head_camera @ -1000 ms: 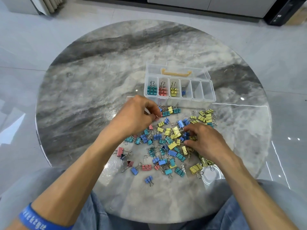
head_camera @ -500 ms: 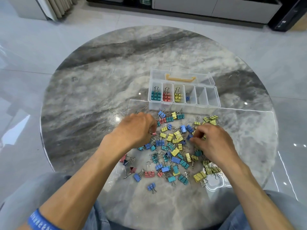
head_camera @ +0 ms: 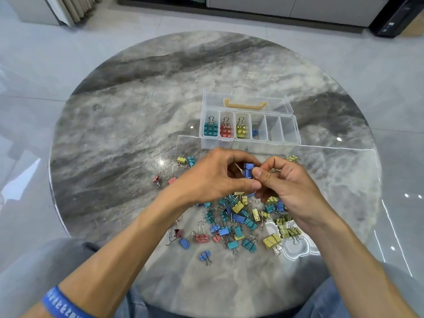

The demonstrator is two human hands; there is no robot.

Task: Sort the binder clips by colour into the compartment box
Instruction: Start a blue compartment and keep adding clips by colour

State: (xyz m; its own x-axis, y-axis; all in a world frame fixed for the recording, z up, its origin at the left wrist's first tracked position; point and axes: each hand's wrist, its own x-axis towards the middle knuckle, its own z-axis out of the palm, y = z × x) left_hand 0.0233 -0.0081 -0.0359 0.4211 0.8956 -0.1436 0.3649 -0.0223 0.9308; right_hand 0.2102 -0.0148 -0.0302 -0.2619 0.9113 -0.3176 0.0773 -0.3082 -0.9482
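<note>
Both hands have come up off the pile and now the left hand and right hand pinch blue binder clips together just in front of the compartment box, so blue's slot probably gets fed next.

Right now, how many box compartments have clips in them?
4: the four leftmost of six in the compartment box, holding teal, red, yellow, blue. The two rightmost look empty.
</note>
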